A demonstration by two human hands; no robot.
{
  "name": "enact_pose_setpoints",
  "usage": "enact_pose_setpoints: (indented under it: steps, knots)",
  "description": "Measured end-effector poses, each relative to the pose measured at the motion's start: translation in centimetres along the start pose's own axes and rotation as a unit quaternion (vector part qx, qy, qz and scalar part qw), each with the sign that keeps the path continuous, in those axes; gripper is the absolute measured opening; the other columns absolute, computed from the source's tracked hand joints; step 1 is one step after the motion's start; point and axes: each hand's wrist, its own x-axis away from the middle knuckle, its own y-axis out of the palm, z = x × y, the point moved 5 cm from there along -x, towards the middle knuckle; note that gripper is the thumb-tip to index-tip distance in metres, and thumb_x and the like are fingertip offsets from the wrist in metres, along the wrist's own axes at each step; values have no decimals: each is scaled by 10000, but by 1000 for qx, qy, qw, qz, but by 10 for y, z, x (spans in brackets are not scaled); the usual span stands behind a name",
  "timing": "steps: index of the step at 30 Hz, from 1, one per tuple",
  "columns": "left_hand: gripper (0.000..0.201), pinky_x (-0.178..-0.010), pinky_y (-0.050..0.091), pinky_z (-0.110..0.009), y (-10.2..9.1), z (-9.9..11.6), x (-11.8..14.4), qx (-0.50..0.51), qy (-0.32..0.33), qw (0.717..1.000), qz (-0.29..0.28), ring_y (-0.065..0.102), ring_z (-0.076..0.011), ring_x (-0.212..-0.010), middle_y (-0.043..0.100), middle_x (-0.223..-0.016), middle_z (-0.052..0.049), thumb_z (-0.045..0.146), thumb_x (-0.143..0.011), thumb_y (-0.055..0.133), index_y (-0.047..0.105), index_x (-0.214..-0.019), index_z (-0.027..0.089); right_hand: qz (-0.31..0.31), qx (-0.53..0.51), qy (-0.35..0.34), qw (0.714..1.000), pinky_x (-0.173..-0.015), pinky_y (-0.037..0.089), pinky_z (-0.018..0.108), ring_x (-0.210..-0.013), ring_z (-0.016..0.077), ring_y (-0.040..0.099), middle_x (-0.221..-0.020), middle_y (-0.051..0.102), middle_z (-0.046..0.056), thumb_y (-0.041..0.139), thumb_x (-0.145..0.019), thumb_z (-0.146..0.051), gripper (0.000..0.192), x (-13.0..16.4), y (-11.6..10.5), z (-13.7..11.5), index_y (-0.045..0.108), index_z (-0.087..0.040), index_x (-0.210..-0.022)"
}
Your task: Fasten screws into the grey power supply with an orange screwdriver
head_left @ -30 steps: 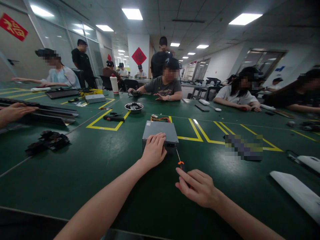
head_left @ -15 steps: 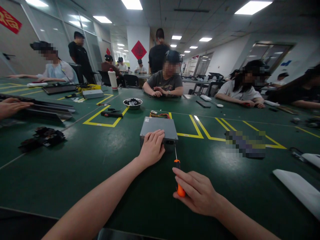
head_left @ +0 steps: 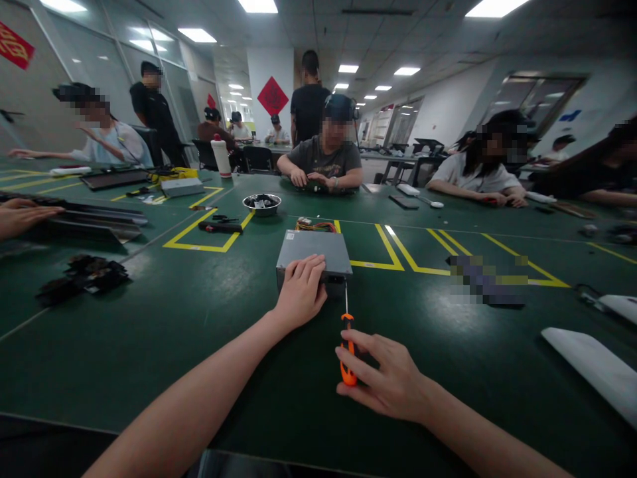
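Note:
A grey metal power supply unit (head_left: 318,247) sits on the green table in front of me, with a bundle of coloured wires (head_left: 318,226) at its far side. My left hand (head_left: 302,289) grips its near edge, fingers over the top; the thumb is mostly hidden. Between the fingertips and thumb of my right hand (head_left: 381,372) is a screwdriver (head_left: 348,345) with an orange and black handle. Its thin shaft points away from me, and the tip meets the unit's near face at the right, beside the power socket. Whether it sits in a screw is too small to tell.
A metal bowl (head_left: 261,204) with small dark parts stands beyond. Black tools (head_left: 219,227) lie within yellow tape. Dark parts (head_left: 84,277) and long metal pieces (head_left: 94,218) are at left, near another person's hand (head_left: 27,216). White objects (head_left: 592,365) lie at right. Co-workers sit around.
The screwdriver's handle has swung slightly left and stands straighter, with its tip still at the unit. My right fingers have shifted around the handle. The left hand stays on the unit.

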Motion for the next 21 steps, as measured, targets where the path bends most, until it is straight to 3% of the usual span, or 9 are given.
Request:
enact_pose_setpoints:
  steps: [3,6,9,12,21]
  knots:
    - [361,-986,279,-398,0,0,0,0,0,1000,-2,392,-224,-1214,483,-1278,-96,178,-798,454,429,-1157,157,23,-18,13,1000,-551,502,243,-670,142,618,-982,639,166,579,-765,-383,320,5,5,2,522,-120,-936]
    - [365,-987,277,-396,-1,0,-1,1,-2,1000,-5,388,-220,-1218,481,-1279,-94,175,-796,455,428,-1160,160,16,-46,38,998,-646,523,266,-830,178,626,-1027,622,174,570,-758,-445,393,10,10,4,492,-119,-964]
    - [361,-986,280,-396,-1,0,0,1,-3,1000,-6,388,-221,-1220,478,-1282,-92,176,-798,453,430,-1158,163,-31,-39,32,998,-699,521,299,-948,212,594,-1080,586,180,519,-788,-448,435,8,10,3,489,-127,-1080]
    - [355,-985,281,-397,0,0,0,0,-1,1000,-6,386,-221,-1223,474,-1286,-97,180,-805,445,430,-1159,160,-63,-7,10,998,-653,516,309,-870,207,607,-1041,589,168,485,-817,-378,380,2,8,1,504,-165,-1132]
    - [366,-981,283,-409,0,0,-1,3,1,1000,1,401,-227,-1210,486,-1273,-99,168,-793,457,435,-1158,167,7,-19,22,1000,-651,509,261,-817,166,625,-978,644,154,530,-790,-404,331,8,12,1,522,-124,-966]
